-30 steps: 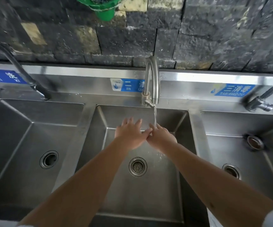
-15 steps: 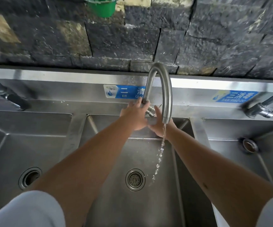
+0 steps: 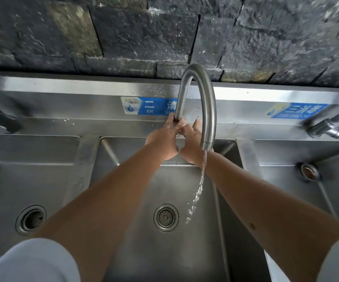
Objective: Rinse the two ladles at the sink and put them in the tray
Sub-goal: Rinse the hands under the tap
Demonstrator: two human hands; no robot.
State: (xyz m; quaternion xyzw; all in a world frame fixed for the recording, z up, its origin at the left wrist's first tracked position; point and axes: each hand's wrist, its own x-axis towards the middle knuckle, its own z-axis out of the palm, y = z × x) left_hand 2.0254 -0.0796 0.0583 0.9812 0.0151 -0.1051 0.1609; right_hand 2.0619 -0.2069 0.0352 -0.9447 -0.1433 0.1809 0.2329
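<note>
The steel sink [image 3: 185, 251] has three basins side by side. In the middle basin a thin stream of water [image 3: 198, 192] falls near its round drain [image 3: 166, 217].

I am at a commercial kitchen wash station: a stainless three-basin sink [image 3: 195, 251] with blue numbered stage labels [image 3: 150, 105] on its backsplash, gooseneck faucet [image 3: 203, 102], rough stone wall [image 3: 164, 33].

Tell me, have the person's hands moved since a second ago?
Yes. The left hand and right hand went from under the water stream, over the basin, back to the base of the faucet.
</note>
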